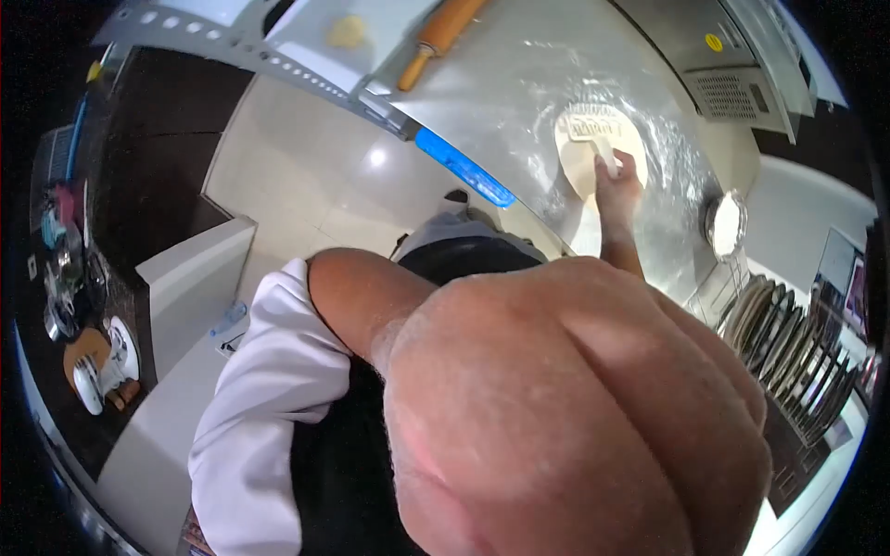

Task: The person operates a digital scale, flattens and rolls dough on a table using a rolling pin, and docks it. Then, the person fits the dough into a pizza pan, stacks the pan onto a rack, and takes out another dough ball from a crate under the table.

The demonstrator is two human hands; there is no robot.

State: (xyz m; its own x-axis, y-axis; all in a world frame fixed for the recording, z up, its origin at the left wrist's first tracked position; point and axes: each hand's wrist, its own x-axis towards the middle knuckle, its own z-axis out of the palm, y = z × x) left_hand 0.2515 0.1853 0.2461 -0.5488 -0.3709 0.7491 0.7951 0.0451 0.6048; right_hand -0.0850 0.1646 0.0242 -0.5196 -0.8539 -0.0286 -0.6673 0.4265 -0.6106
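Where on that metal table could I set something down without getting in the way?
The widest free patch of table lies between the rolling pin and the flat dough, though it looks streaked. It's crowded at the dough, where the right hand holds a white tool, and near the round sieve-like item. The raised left hand blocks part of the view.

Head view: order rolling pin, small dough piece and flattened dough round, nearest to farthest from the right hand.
1. Flattened dough round: at the right hand.
2. Rolling pin: upper left.
3. Small dough piece: beyond the rolling pin, farther left.
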